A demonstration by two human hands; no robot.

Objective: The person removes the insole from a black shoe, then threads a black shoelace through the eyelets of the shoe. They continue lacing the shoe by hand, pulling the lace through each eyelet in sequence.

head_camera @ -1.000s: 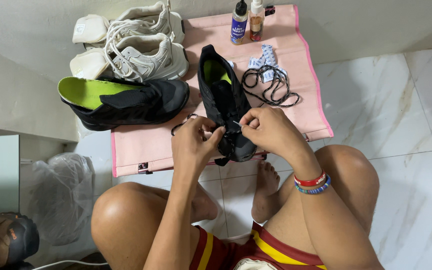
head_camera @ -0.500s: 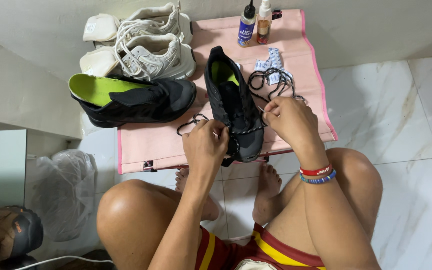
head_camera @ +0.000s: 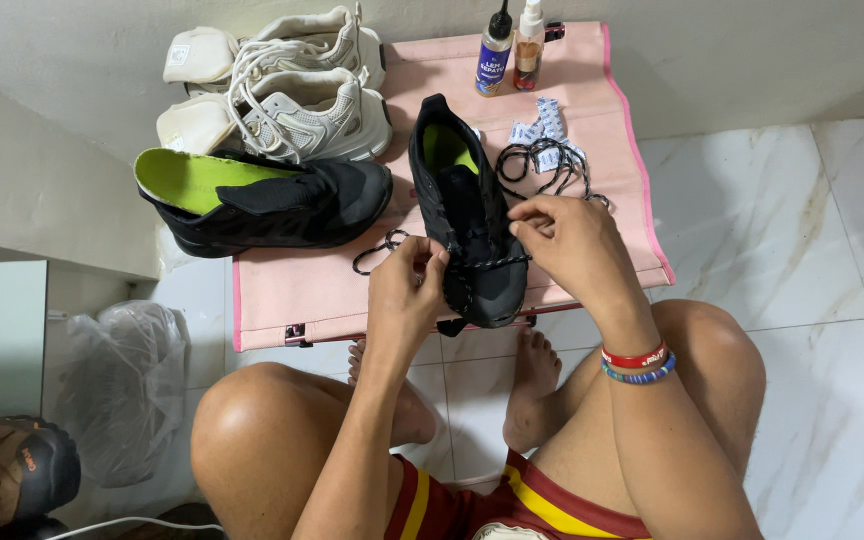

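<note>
So far the lacing looks only begun — the black low-top mesh sports shoe [head_camera: 467,225] lies toe toward the person on the pink fabric mat [head_camera: 332,290], and the thin black shoelace [head_camera: 497,262] crosses just its lowest eyelets near the toe, the upper rows seemingly unthreaded. The left hand [head_camera: 407,290] pinches the lace end at the shoe's left edge; the right hand [head_camera: 572,240] is closed on the other run, pulled out to the right. Loose lace coils [head_camera: 542,165] lie beyond on the mat. The second black shoe with a lime-green insole [head_camera: 252,200] rests on its side, its lacing hidden. At the mat's far edge stand a blue-labelled dark bottle [head_camera: 495,55] and a small amber spray bottle [head_camera: 528,50] — just below them, little white-and-blue sachets [head_camera: 542,125].
</note>
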